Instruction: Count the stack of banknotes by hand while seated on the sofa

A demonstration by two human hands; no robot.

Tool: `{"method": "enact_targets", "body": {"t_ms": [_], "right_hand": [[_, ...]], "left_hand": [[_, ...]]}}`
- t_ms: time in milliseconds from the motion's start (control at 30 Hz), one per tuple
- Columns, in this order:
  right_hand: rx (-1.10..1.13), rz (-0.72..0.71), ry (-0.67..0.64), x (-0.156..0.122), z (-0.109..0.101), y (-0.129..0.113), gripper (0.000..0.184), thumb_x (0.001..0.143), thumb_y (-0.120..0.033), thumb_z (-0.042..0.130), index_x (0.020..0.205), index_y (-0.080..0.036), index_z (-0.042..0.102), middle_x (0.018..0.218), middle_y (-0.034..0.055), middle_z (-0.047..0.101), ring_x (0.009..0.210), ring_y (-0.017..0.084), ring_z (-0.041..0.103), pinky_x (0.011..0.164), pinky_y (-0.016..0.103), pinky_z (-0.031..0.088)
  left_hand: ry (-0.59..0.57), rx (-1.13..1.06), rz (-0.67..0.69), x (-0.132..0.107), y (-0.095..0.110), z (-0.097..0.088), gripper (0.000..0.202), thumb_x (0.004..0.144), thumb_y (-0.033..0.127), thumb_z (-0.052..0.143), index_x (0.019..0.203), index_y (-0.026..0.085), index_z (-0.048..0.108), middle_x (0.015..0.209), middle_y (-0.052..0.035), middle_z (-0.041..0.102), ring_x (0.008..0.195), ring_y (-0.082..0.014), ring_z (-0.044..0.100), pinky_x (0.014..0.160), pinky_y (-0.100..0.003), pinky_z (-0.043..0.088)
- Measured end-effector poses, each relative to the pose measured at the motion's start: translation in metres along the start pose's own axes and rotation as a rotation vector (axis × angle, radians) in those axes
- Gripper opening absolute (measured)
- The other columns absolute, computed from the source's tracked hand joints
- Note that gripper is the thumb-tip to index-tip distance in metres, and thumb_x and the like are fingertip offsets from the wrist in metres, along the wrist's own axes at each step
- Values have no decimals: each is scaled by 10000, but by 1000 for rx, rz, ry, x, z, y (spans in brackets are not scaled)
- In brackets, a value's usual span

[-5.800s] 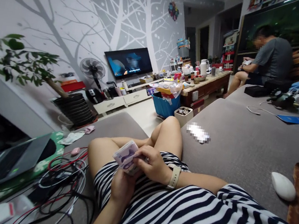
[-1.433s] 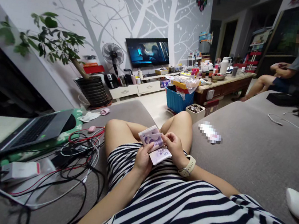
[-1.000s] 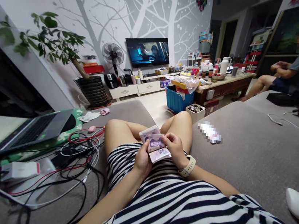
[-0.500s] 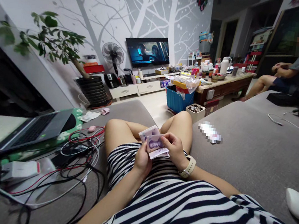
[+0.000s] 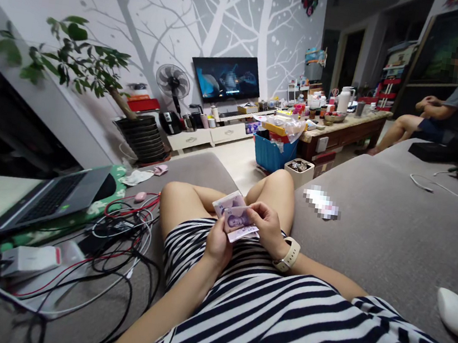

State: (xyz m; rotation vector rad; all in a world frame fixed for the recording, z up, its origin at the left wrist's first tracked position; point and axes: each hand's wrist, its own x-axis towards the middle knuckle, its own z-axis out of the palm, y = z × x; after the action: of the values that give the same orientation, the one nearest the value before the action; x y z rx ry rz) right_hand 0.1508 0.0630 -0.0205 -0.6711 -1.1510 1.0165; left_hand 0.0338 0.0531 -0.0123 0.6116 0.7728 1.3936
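In the head view, a small stack of yuan banknotes (image 5: pixel 233 219) sits low in the centre of the frame, between both hands. The left hand (image 5: pixel 215 247) closes on the stack's lower edge, while the right hand (image 5: pixel 268 232) has its fingers (image 5: pixel 256 211) pinching the right side, above a striped dress (image 5: pixel 276 324).

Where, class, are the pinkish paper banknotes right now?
In the head view, the pinkish paper banknotes are gripped between the person's left hand and right hand, above the lap and the black-and-white striped top.
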Motion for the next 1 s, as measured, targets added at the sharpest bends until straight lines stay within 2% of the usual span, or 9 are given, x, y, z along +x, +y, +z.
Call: {"method": "enact_targets", "body": {"t_ms": [300, 467, 700, 867, 1000], "right_hand": [[37, 26, -11, -2, 4, -11, 284, 736, -457, 647, 717, -186, 564, 611, -38, 480, 567, 110, 414, 554, 246, 356], [52, 56, -14, -1, 3, -10, 306, 730, -480, 645, 708, -190, 549, 590, -46, 441, 536, 101, 366, 523, 244, 324], [54, 59, -17, -1, 2, -8, 331, 740, -501, 639, 698, -187, 543, 576, -52, 430, 524, 97, 347, 499, 242, 299], [44, 53, -23, 0, 1, -5, 341, 752, -507, 630, 687, -186, 537, 578, -49, 438, 524, 96, 350, 496, 242, 293], [51, 48, -28, -1, 2, -7, 349, 761, -514, 620, 666, -191, 528, 558, -48, 448, 501, 94, 372, 491, 243, 299]], "left_hand": [[10, -11, 18, 1, 0, 2, 292, 860, 289, 490, 999, 92, 654, 836, -100, 720, 712, -212, 686, 720, -353, 555], [19, -23, 11, 2, -1, 2, 296, 860, 282, 485, 994, 74, 648, 838, -118, 719, 714, -225, 687, 736, -383, 555], [3, -36, 21, 1, 0, 4, 295, 855, 269, 484, 1000, 71, 649, 851, -120, 722, 767, -237, 691, 764, -391, 551], [16, -23, 30, 1, 0, 5, 283, 861, 251, 465, 969, 74, 657, 808, -108, 725, 714, -218, 689, 779, -391, 548], [15, -51, 29, 1, -1, 6, 287, 863, 254, 467, 985, 73, 653, 857, -121, 727, 753, -220, 694, 793, -377, 543]]}}
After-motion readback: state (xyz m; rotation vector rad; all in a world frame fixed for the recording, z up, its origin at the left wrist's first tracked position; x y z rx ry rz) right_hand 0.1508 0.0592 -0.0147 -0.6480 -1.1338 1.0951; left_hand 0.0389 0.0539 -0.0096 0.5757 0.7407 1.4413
